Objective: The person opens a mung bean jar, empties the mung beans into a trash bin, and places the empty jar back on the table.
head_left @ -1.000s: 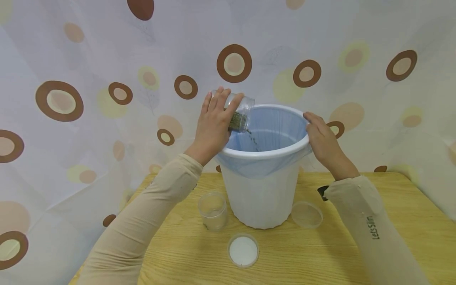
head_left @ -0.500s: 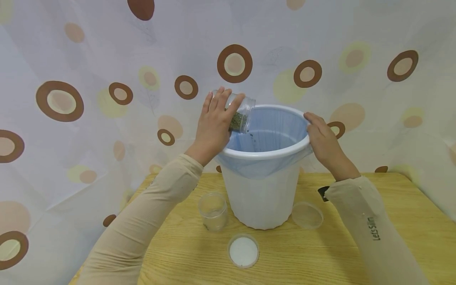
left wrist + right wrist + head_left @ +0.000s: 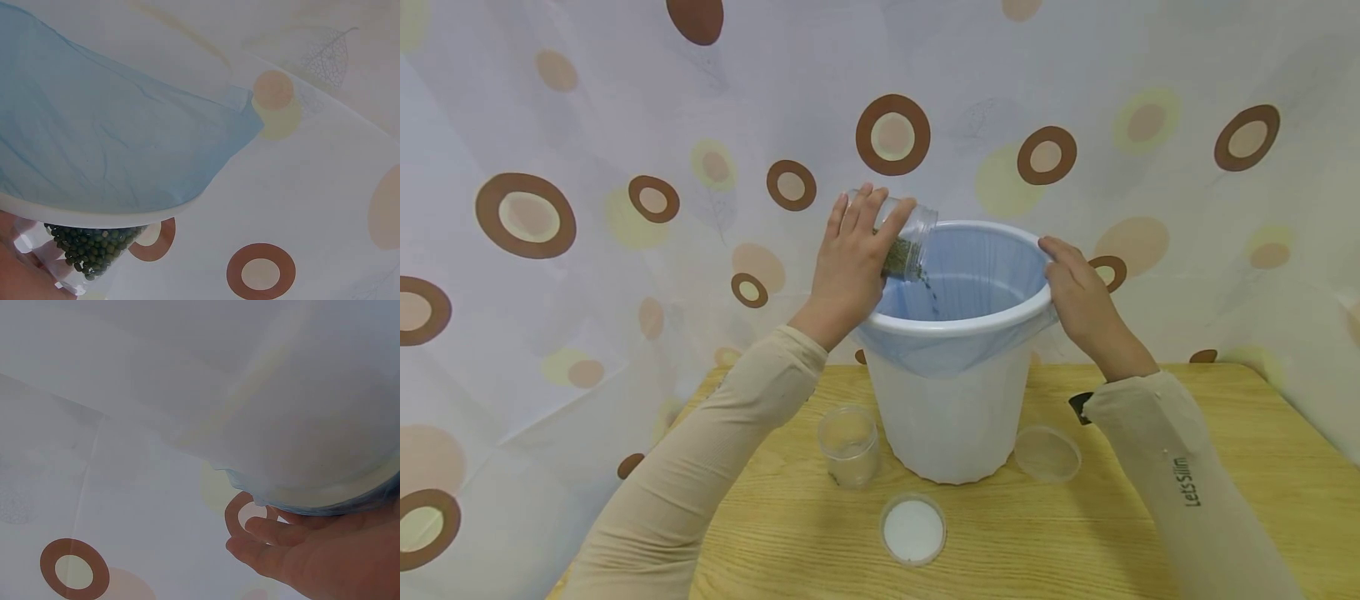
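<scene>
My left hand (image 3: 848, 271) grips a clear plastic jar (image 3: 916, 229), fingers spread round its body. The jar is tipped sideways, its mouth over the left part of a white trash bin (image 3: 951, 408). Green mung beans (image 3: 897, 258) lie along its lower side, and a thin stream drops from the mouth into the bin. A translucent blue liner (image 3: 970, 258) covers the bin's inside and folds out over the rim. On the right side of the rim rests my right hand (image 3: 1081, 300), its fingers fairly straight along it in the right wrist view.
A second clear jar (image 3: 848, 458), without a lid, stands left of the bin on the wooden table (image 3: 1000, 550). In front of the bin lies a round white-centred lid (image 3: 913, 531). A clear round lid (image 3: 1047, 454) sits to its right. Behind hangs a patterned sheet (image 3: 955, 67).
Beans keep falling from the tipped jar; the stream thinned half a second ago and is fuller now. Both hands and the bin stay in place.
</scene>
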The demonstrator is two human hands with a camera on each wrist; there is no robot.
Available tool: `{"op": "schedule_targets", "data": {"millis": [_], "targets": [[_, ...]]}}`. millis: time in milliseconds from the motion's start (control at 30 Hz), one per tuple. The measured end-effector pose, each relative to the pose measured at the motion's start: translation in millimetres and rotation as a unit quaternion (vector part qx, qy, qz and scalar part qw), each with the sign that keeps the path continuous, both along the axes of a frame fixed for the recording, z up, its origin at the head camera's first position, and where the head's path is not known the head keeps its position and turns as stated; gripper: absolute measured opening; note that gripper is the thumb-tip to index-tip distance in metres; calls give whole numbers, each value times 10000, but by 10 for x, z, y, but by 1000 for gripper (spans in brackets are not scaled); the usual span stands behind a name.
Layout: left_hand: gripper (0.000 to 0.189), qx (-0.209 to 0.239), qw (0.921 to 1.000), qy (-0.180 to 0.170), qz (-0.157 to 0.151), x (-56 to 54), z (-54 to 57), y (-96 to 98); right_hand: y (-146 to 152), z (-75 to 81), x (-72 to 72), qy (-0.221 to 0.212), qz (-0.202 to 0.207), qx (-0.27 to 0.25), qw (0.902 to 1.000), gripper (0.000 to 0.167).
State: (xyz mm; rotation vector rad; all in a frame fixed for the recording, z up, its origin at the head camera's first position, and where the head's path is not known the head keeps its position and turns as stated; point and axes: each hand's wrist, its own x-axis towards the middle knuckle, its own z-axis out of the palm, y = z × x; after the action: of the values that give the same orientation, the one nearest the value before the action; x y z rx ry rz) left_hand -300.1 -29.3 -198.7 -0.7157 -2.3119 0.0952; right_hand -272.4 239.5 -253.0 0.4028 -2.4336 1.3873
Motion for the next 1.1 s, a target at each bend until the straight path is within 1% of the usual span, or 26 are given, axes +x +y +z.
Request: {"op": "schedule_targets", "data": {"millis": [633,1100], "targets": [[72,-38,9999,104,-87,-3,-11,-2,-12,12,22,26,-6,-17,10000,57],[70,-76,9999,128,-83,4,-4,3,0,-1,0,34,-35,67,10000,57]]}}
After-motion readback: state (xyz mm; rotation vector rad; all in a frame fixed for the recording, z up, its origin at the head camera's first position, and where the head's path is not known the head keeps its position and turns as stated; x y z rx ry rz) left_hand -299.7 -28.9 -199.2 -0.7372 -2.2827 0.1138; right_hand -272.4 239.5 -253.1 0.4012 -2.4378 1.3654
